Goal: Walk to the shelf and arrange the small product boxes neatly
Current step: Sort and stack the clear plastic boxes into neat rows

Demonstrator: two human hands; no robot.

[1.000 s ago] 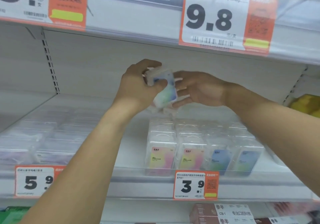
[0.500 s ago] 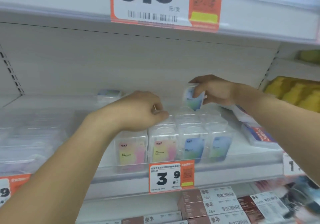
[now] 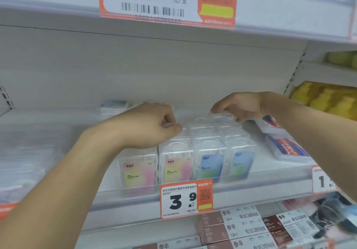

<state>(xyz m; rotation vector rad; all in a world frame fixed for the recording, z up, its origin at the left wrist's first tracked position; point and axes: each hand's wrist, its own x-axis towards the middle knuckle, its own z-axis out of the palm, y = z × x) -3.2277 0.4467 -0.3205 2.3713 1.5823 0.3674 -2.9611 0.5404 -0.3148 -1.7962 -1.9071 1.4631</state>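
Head view: left hand [image 3: 148, 125] curls, pinching a clear box [image 3: 174, 131] top; right hand [image 3: 239, 106] grips a back-row box [image 3: 222, 116] on the shelf [image 3: 260, 183].

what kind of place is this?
Most likely a shop aisle: price tags clipped to the shelf edge, rows of identical small boxes facing out, more boxed stock below.

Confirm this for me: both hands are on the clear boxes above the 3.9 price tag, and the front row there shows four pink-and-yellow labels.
Not quite. The head view shows the left hand and right hand on the clear boxes above the 3.9 price tag, but the front row has two pink-and-yellow labels and two blue ones.
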